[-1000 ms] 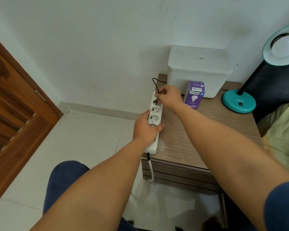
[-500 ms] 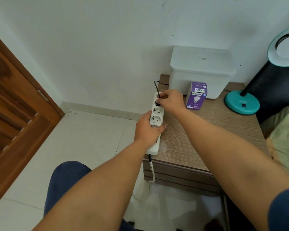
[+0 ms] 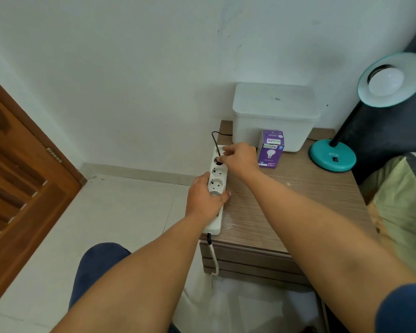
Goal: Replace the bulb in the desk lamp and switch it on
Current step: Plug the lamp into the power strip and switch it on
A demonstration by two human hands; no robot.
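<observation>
A: At 9 o'clock on the nightstand point(image 3: 298, 200), left hand point(image 3: 205, 199) is closed over the near end of the power strip point(image 3: 217, 188), pinning it. Right hand point(image 3: 238, 158) pinches the black plug point(image 3: 218, 161) at a far socket. Can't tell if it's fully seated.

B: Task progress?

A: Bulb point(image 3: 386, 81) sits in the lamp shade point(image 3: 392, 79) at 2 o'clock, unlit. Probably the new one, can't confirm. Lamp base point(image 3: 332, 157) is at 3 o'clock, its switch untouched. Judging: bulb swap looks done, plugging in is underway, switching on is left.

B: Containers?

A: Purple bulb box point(image 3: 271, 150) stands upright at 12 o'clock, just beside the right hand; contents not visible. White lidded bin point(image 3: 275, 116) sits behind it against the wall, lid on, contents hidden.

B: Cord?

A: Black cord point(image 3: 214, 138) loops from the plug back behind the bin.
</observation>
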